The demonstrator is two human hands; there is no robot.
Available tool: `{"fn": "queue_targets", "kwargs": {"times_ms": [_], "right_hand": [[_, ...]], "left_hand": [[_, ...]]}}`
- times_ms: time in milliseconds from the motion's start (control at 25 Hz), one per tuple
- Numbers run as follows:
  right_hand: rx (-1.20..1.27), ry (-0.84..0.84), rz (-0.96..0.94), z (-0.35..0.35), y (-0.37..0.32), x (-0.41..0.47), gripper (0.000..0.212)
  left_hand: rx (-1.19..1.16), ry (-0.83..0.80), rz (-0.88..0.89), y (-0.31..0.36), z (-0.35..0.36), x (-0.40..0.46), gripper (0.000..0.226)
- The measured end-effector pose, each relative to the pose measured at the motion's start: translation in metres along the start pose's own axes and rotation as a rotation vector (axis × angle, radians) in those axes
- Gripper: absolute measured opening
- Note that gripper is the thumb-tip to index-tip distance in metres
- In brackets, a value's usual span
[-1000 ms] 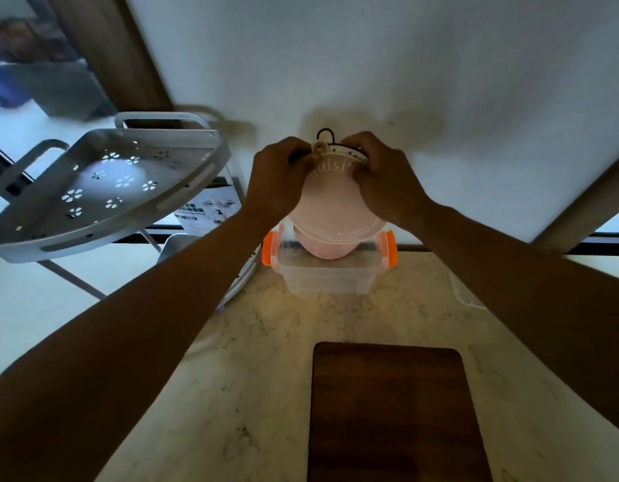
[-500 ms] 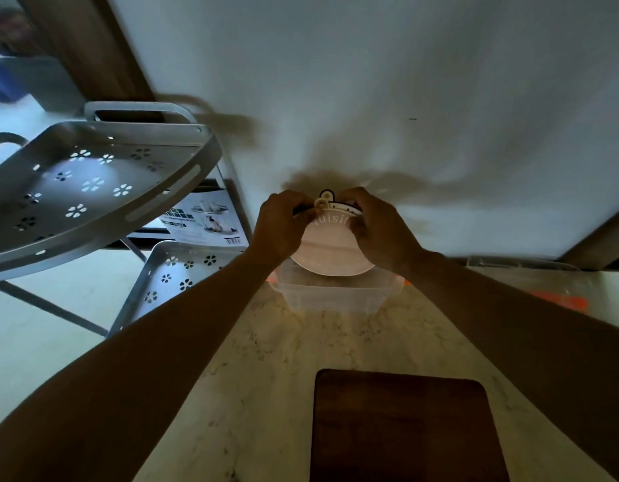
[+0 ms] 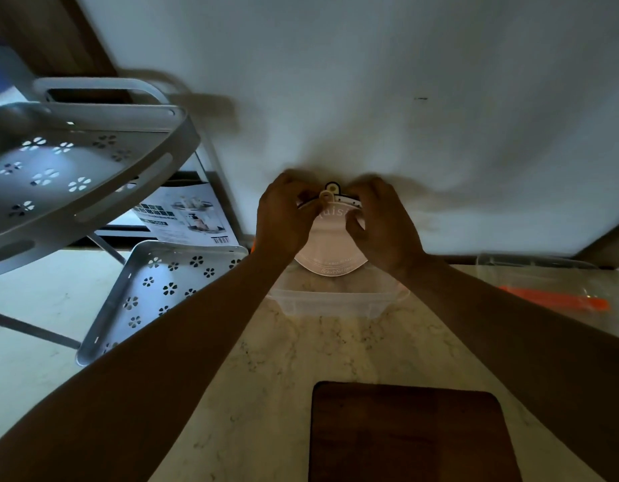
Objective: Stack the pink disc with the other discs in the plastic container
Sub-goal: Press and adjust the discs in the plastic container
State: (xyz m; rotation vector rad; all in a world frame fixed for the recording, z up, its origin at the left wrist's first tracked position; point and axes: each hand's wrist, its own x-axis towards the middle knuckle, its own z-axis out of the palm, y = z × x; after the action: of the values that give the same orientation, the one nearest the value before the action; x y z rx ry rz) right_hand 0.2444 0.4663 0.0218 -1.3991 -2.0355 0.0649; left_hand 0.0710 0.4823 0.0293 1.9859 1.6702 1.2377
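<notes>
Holding the pink disc [image 3: 330,245] upright by its top edge, left hand [image 3: 283,217] and right hand [image 3: 384,224] pinching either side, so it can probably drop straight into the plastic container [image 3: 336,300] at frame centre.

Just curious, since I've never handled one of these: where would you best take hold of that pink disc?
By its upper rim, one hand on each side of the small loop tab. The pink disc stands nearly upright above the plastic container, so the left hand and right hand each pinch the top edge from their own side, leaving its lower edge free.
</notes>
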Motion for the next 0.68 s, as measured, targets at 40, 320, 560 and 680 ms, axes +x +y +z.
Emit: {"fn": "queue_targets", "kwargs": {"times_ms": [40, 320, 560, 680], "right_hand": [[-0.004, 0.012, -0.003, -0.001, 0.0, 0.0, 0.033], [-0.046, 0.023, 0.009, -0.002, -0.001, 0.001, 0.029], [-0.005, 0.053, 0.045, 0.0, -0.002, -0.006, 0.019], [-0.004, 0.047, 0.053, -0.002, -0.001, -0.009, 0.02]], "left_hand": [[0.01, 0.016, 0.003, 0.001, 0.0, -0.001, 0.015], [0.04, 0.053, 0.051, 0.005, 0.0, -0.008, 0.013], [-0.011, 0.04, 0.036, 0.012, -0.001, -0.003, 0.011], [-0.017, 0.024, 0.021, 0.015, 0.0, -0.003, 0.011]]}}
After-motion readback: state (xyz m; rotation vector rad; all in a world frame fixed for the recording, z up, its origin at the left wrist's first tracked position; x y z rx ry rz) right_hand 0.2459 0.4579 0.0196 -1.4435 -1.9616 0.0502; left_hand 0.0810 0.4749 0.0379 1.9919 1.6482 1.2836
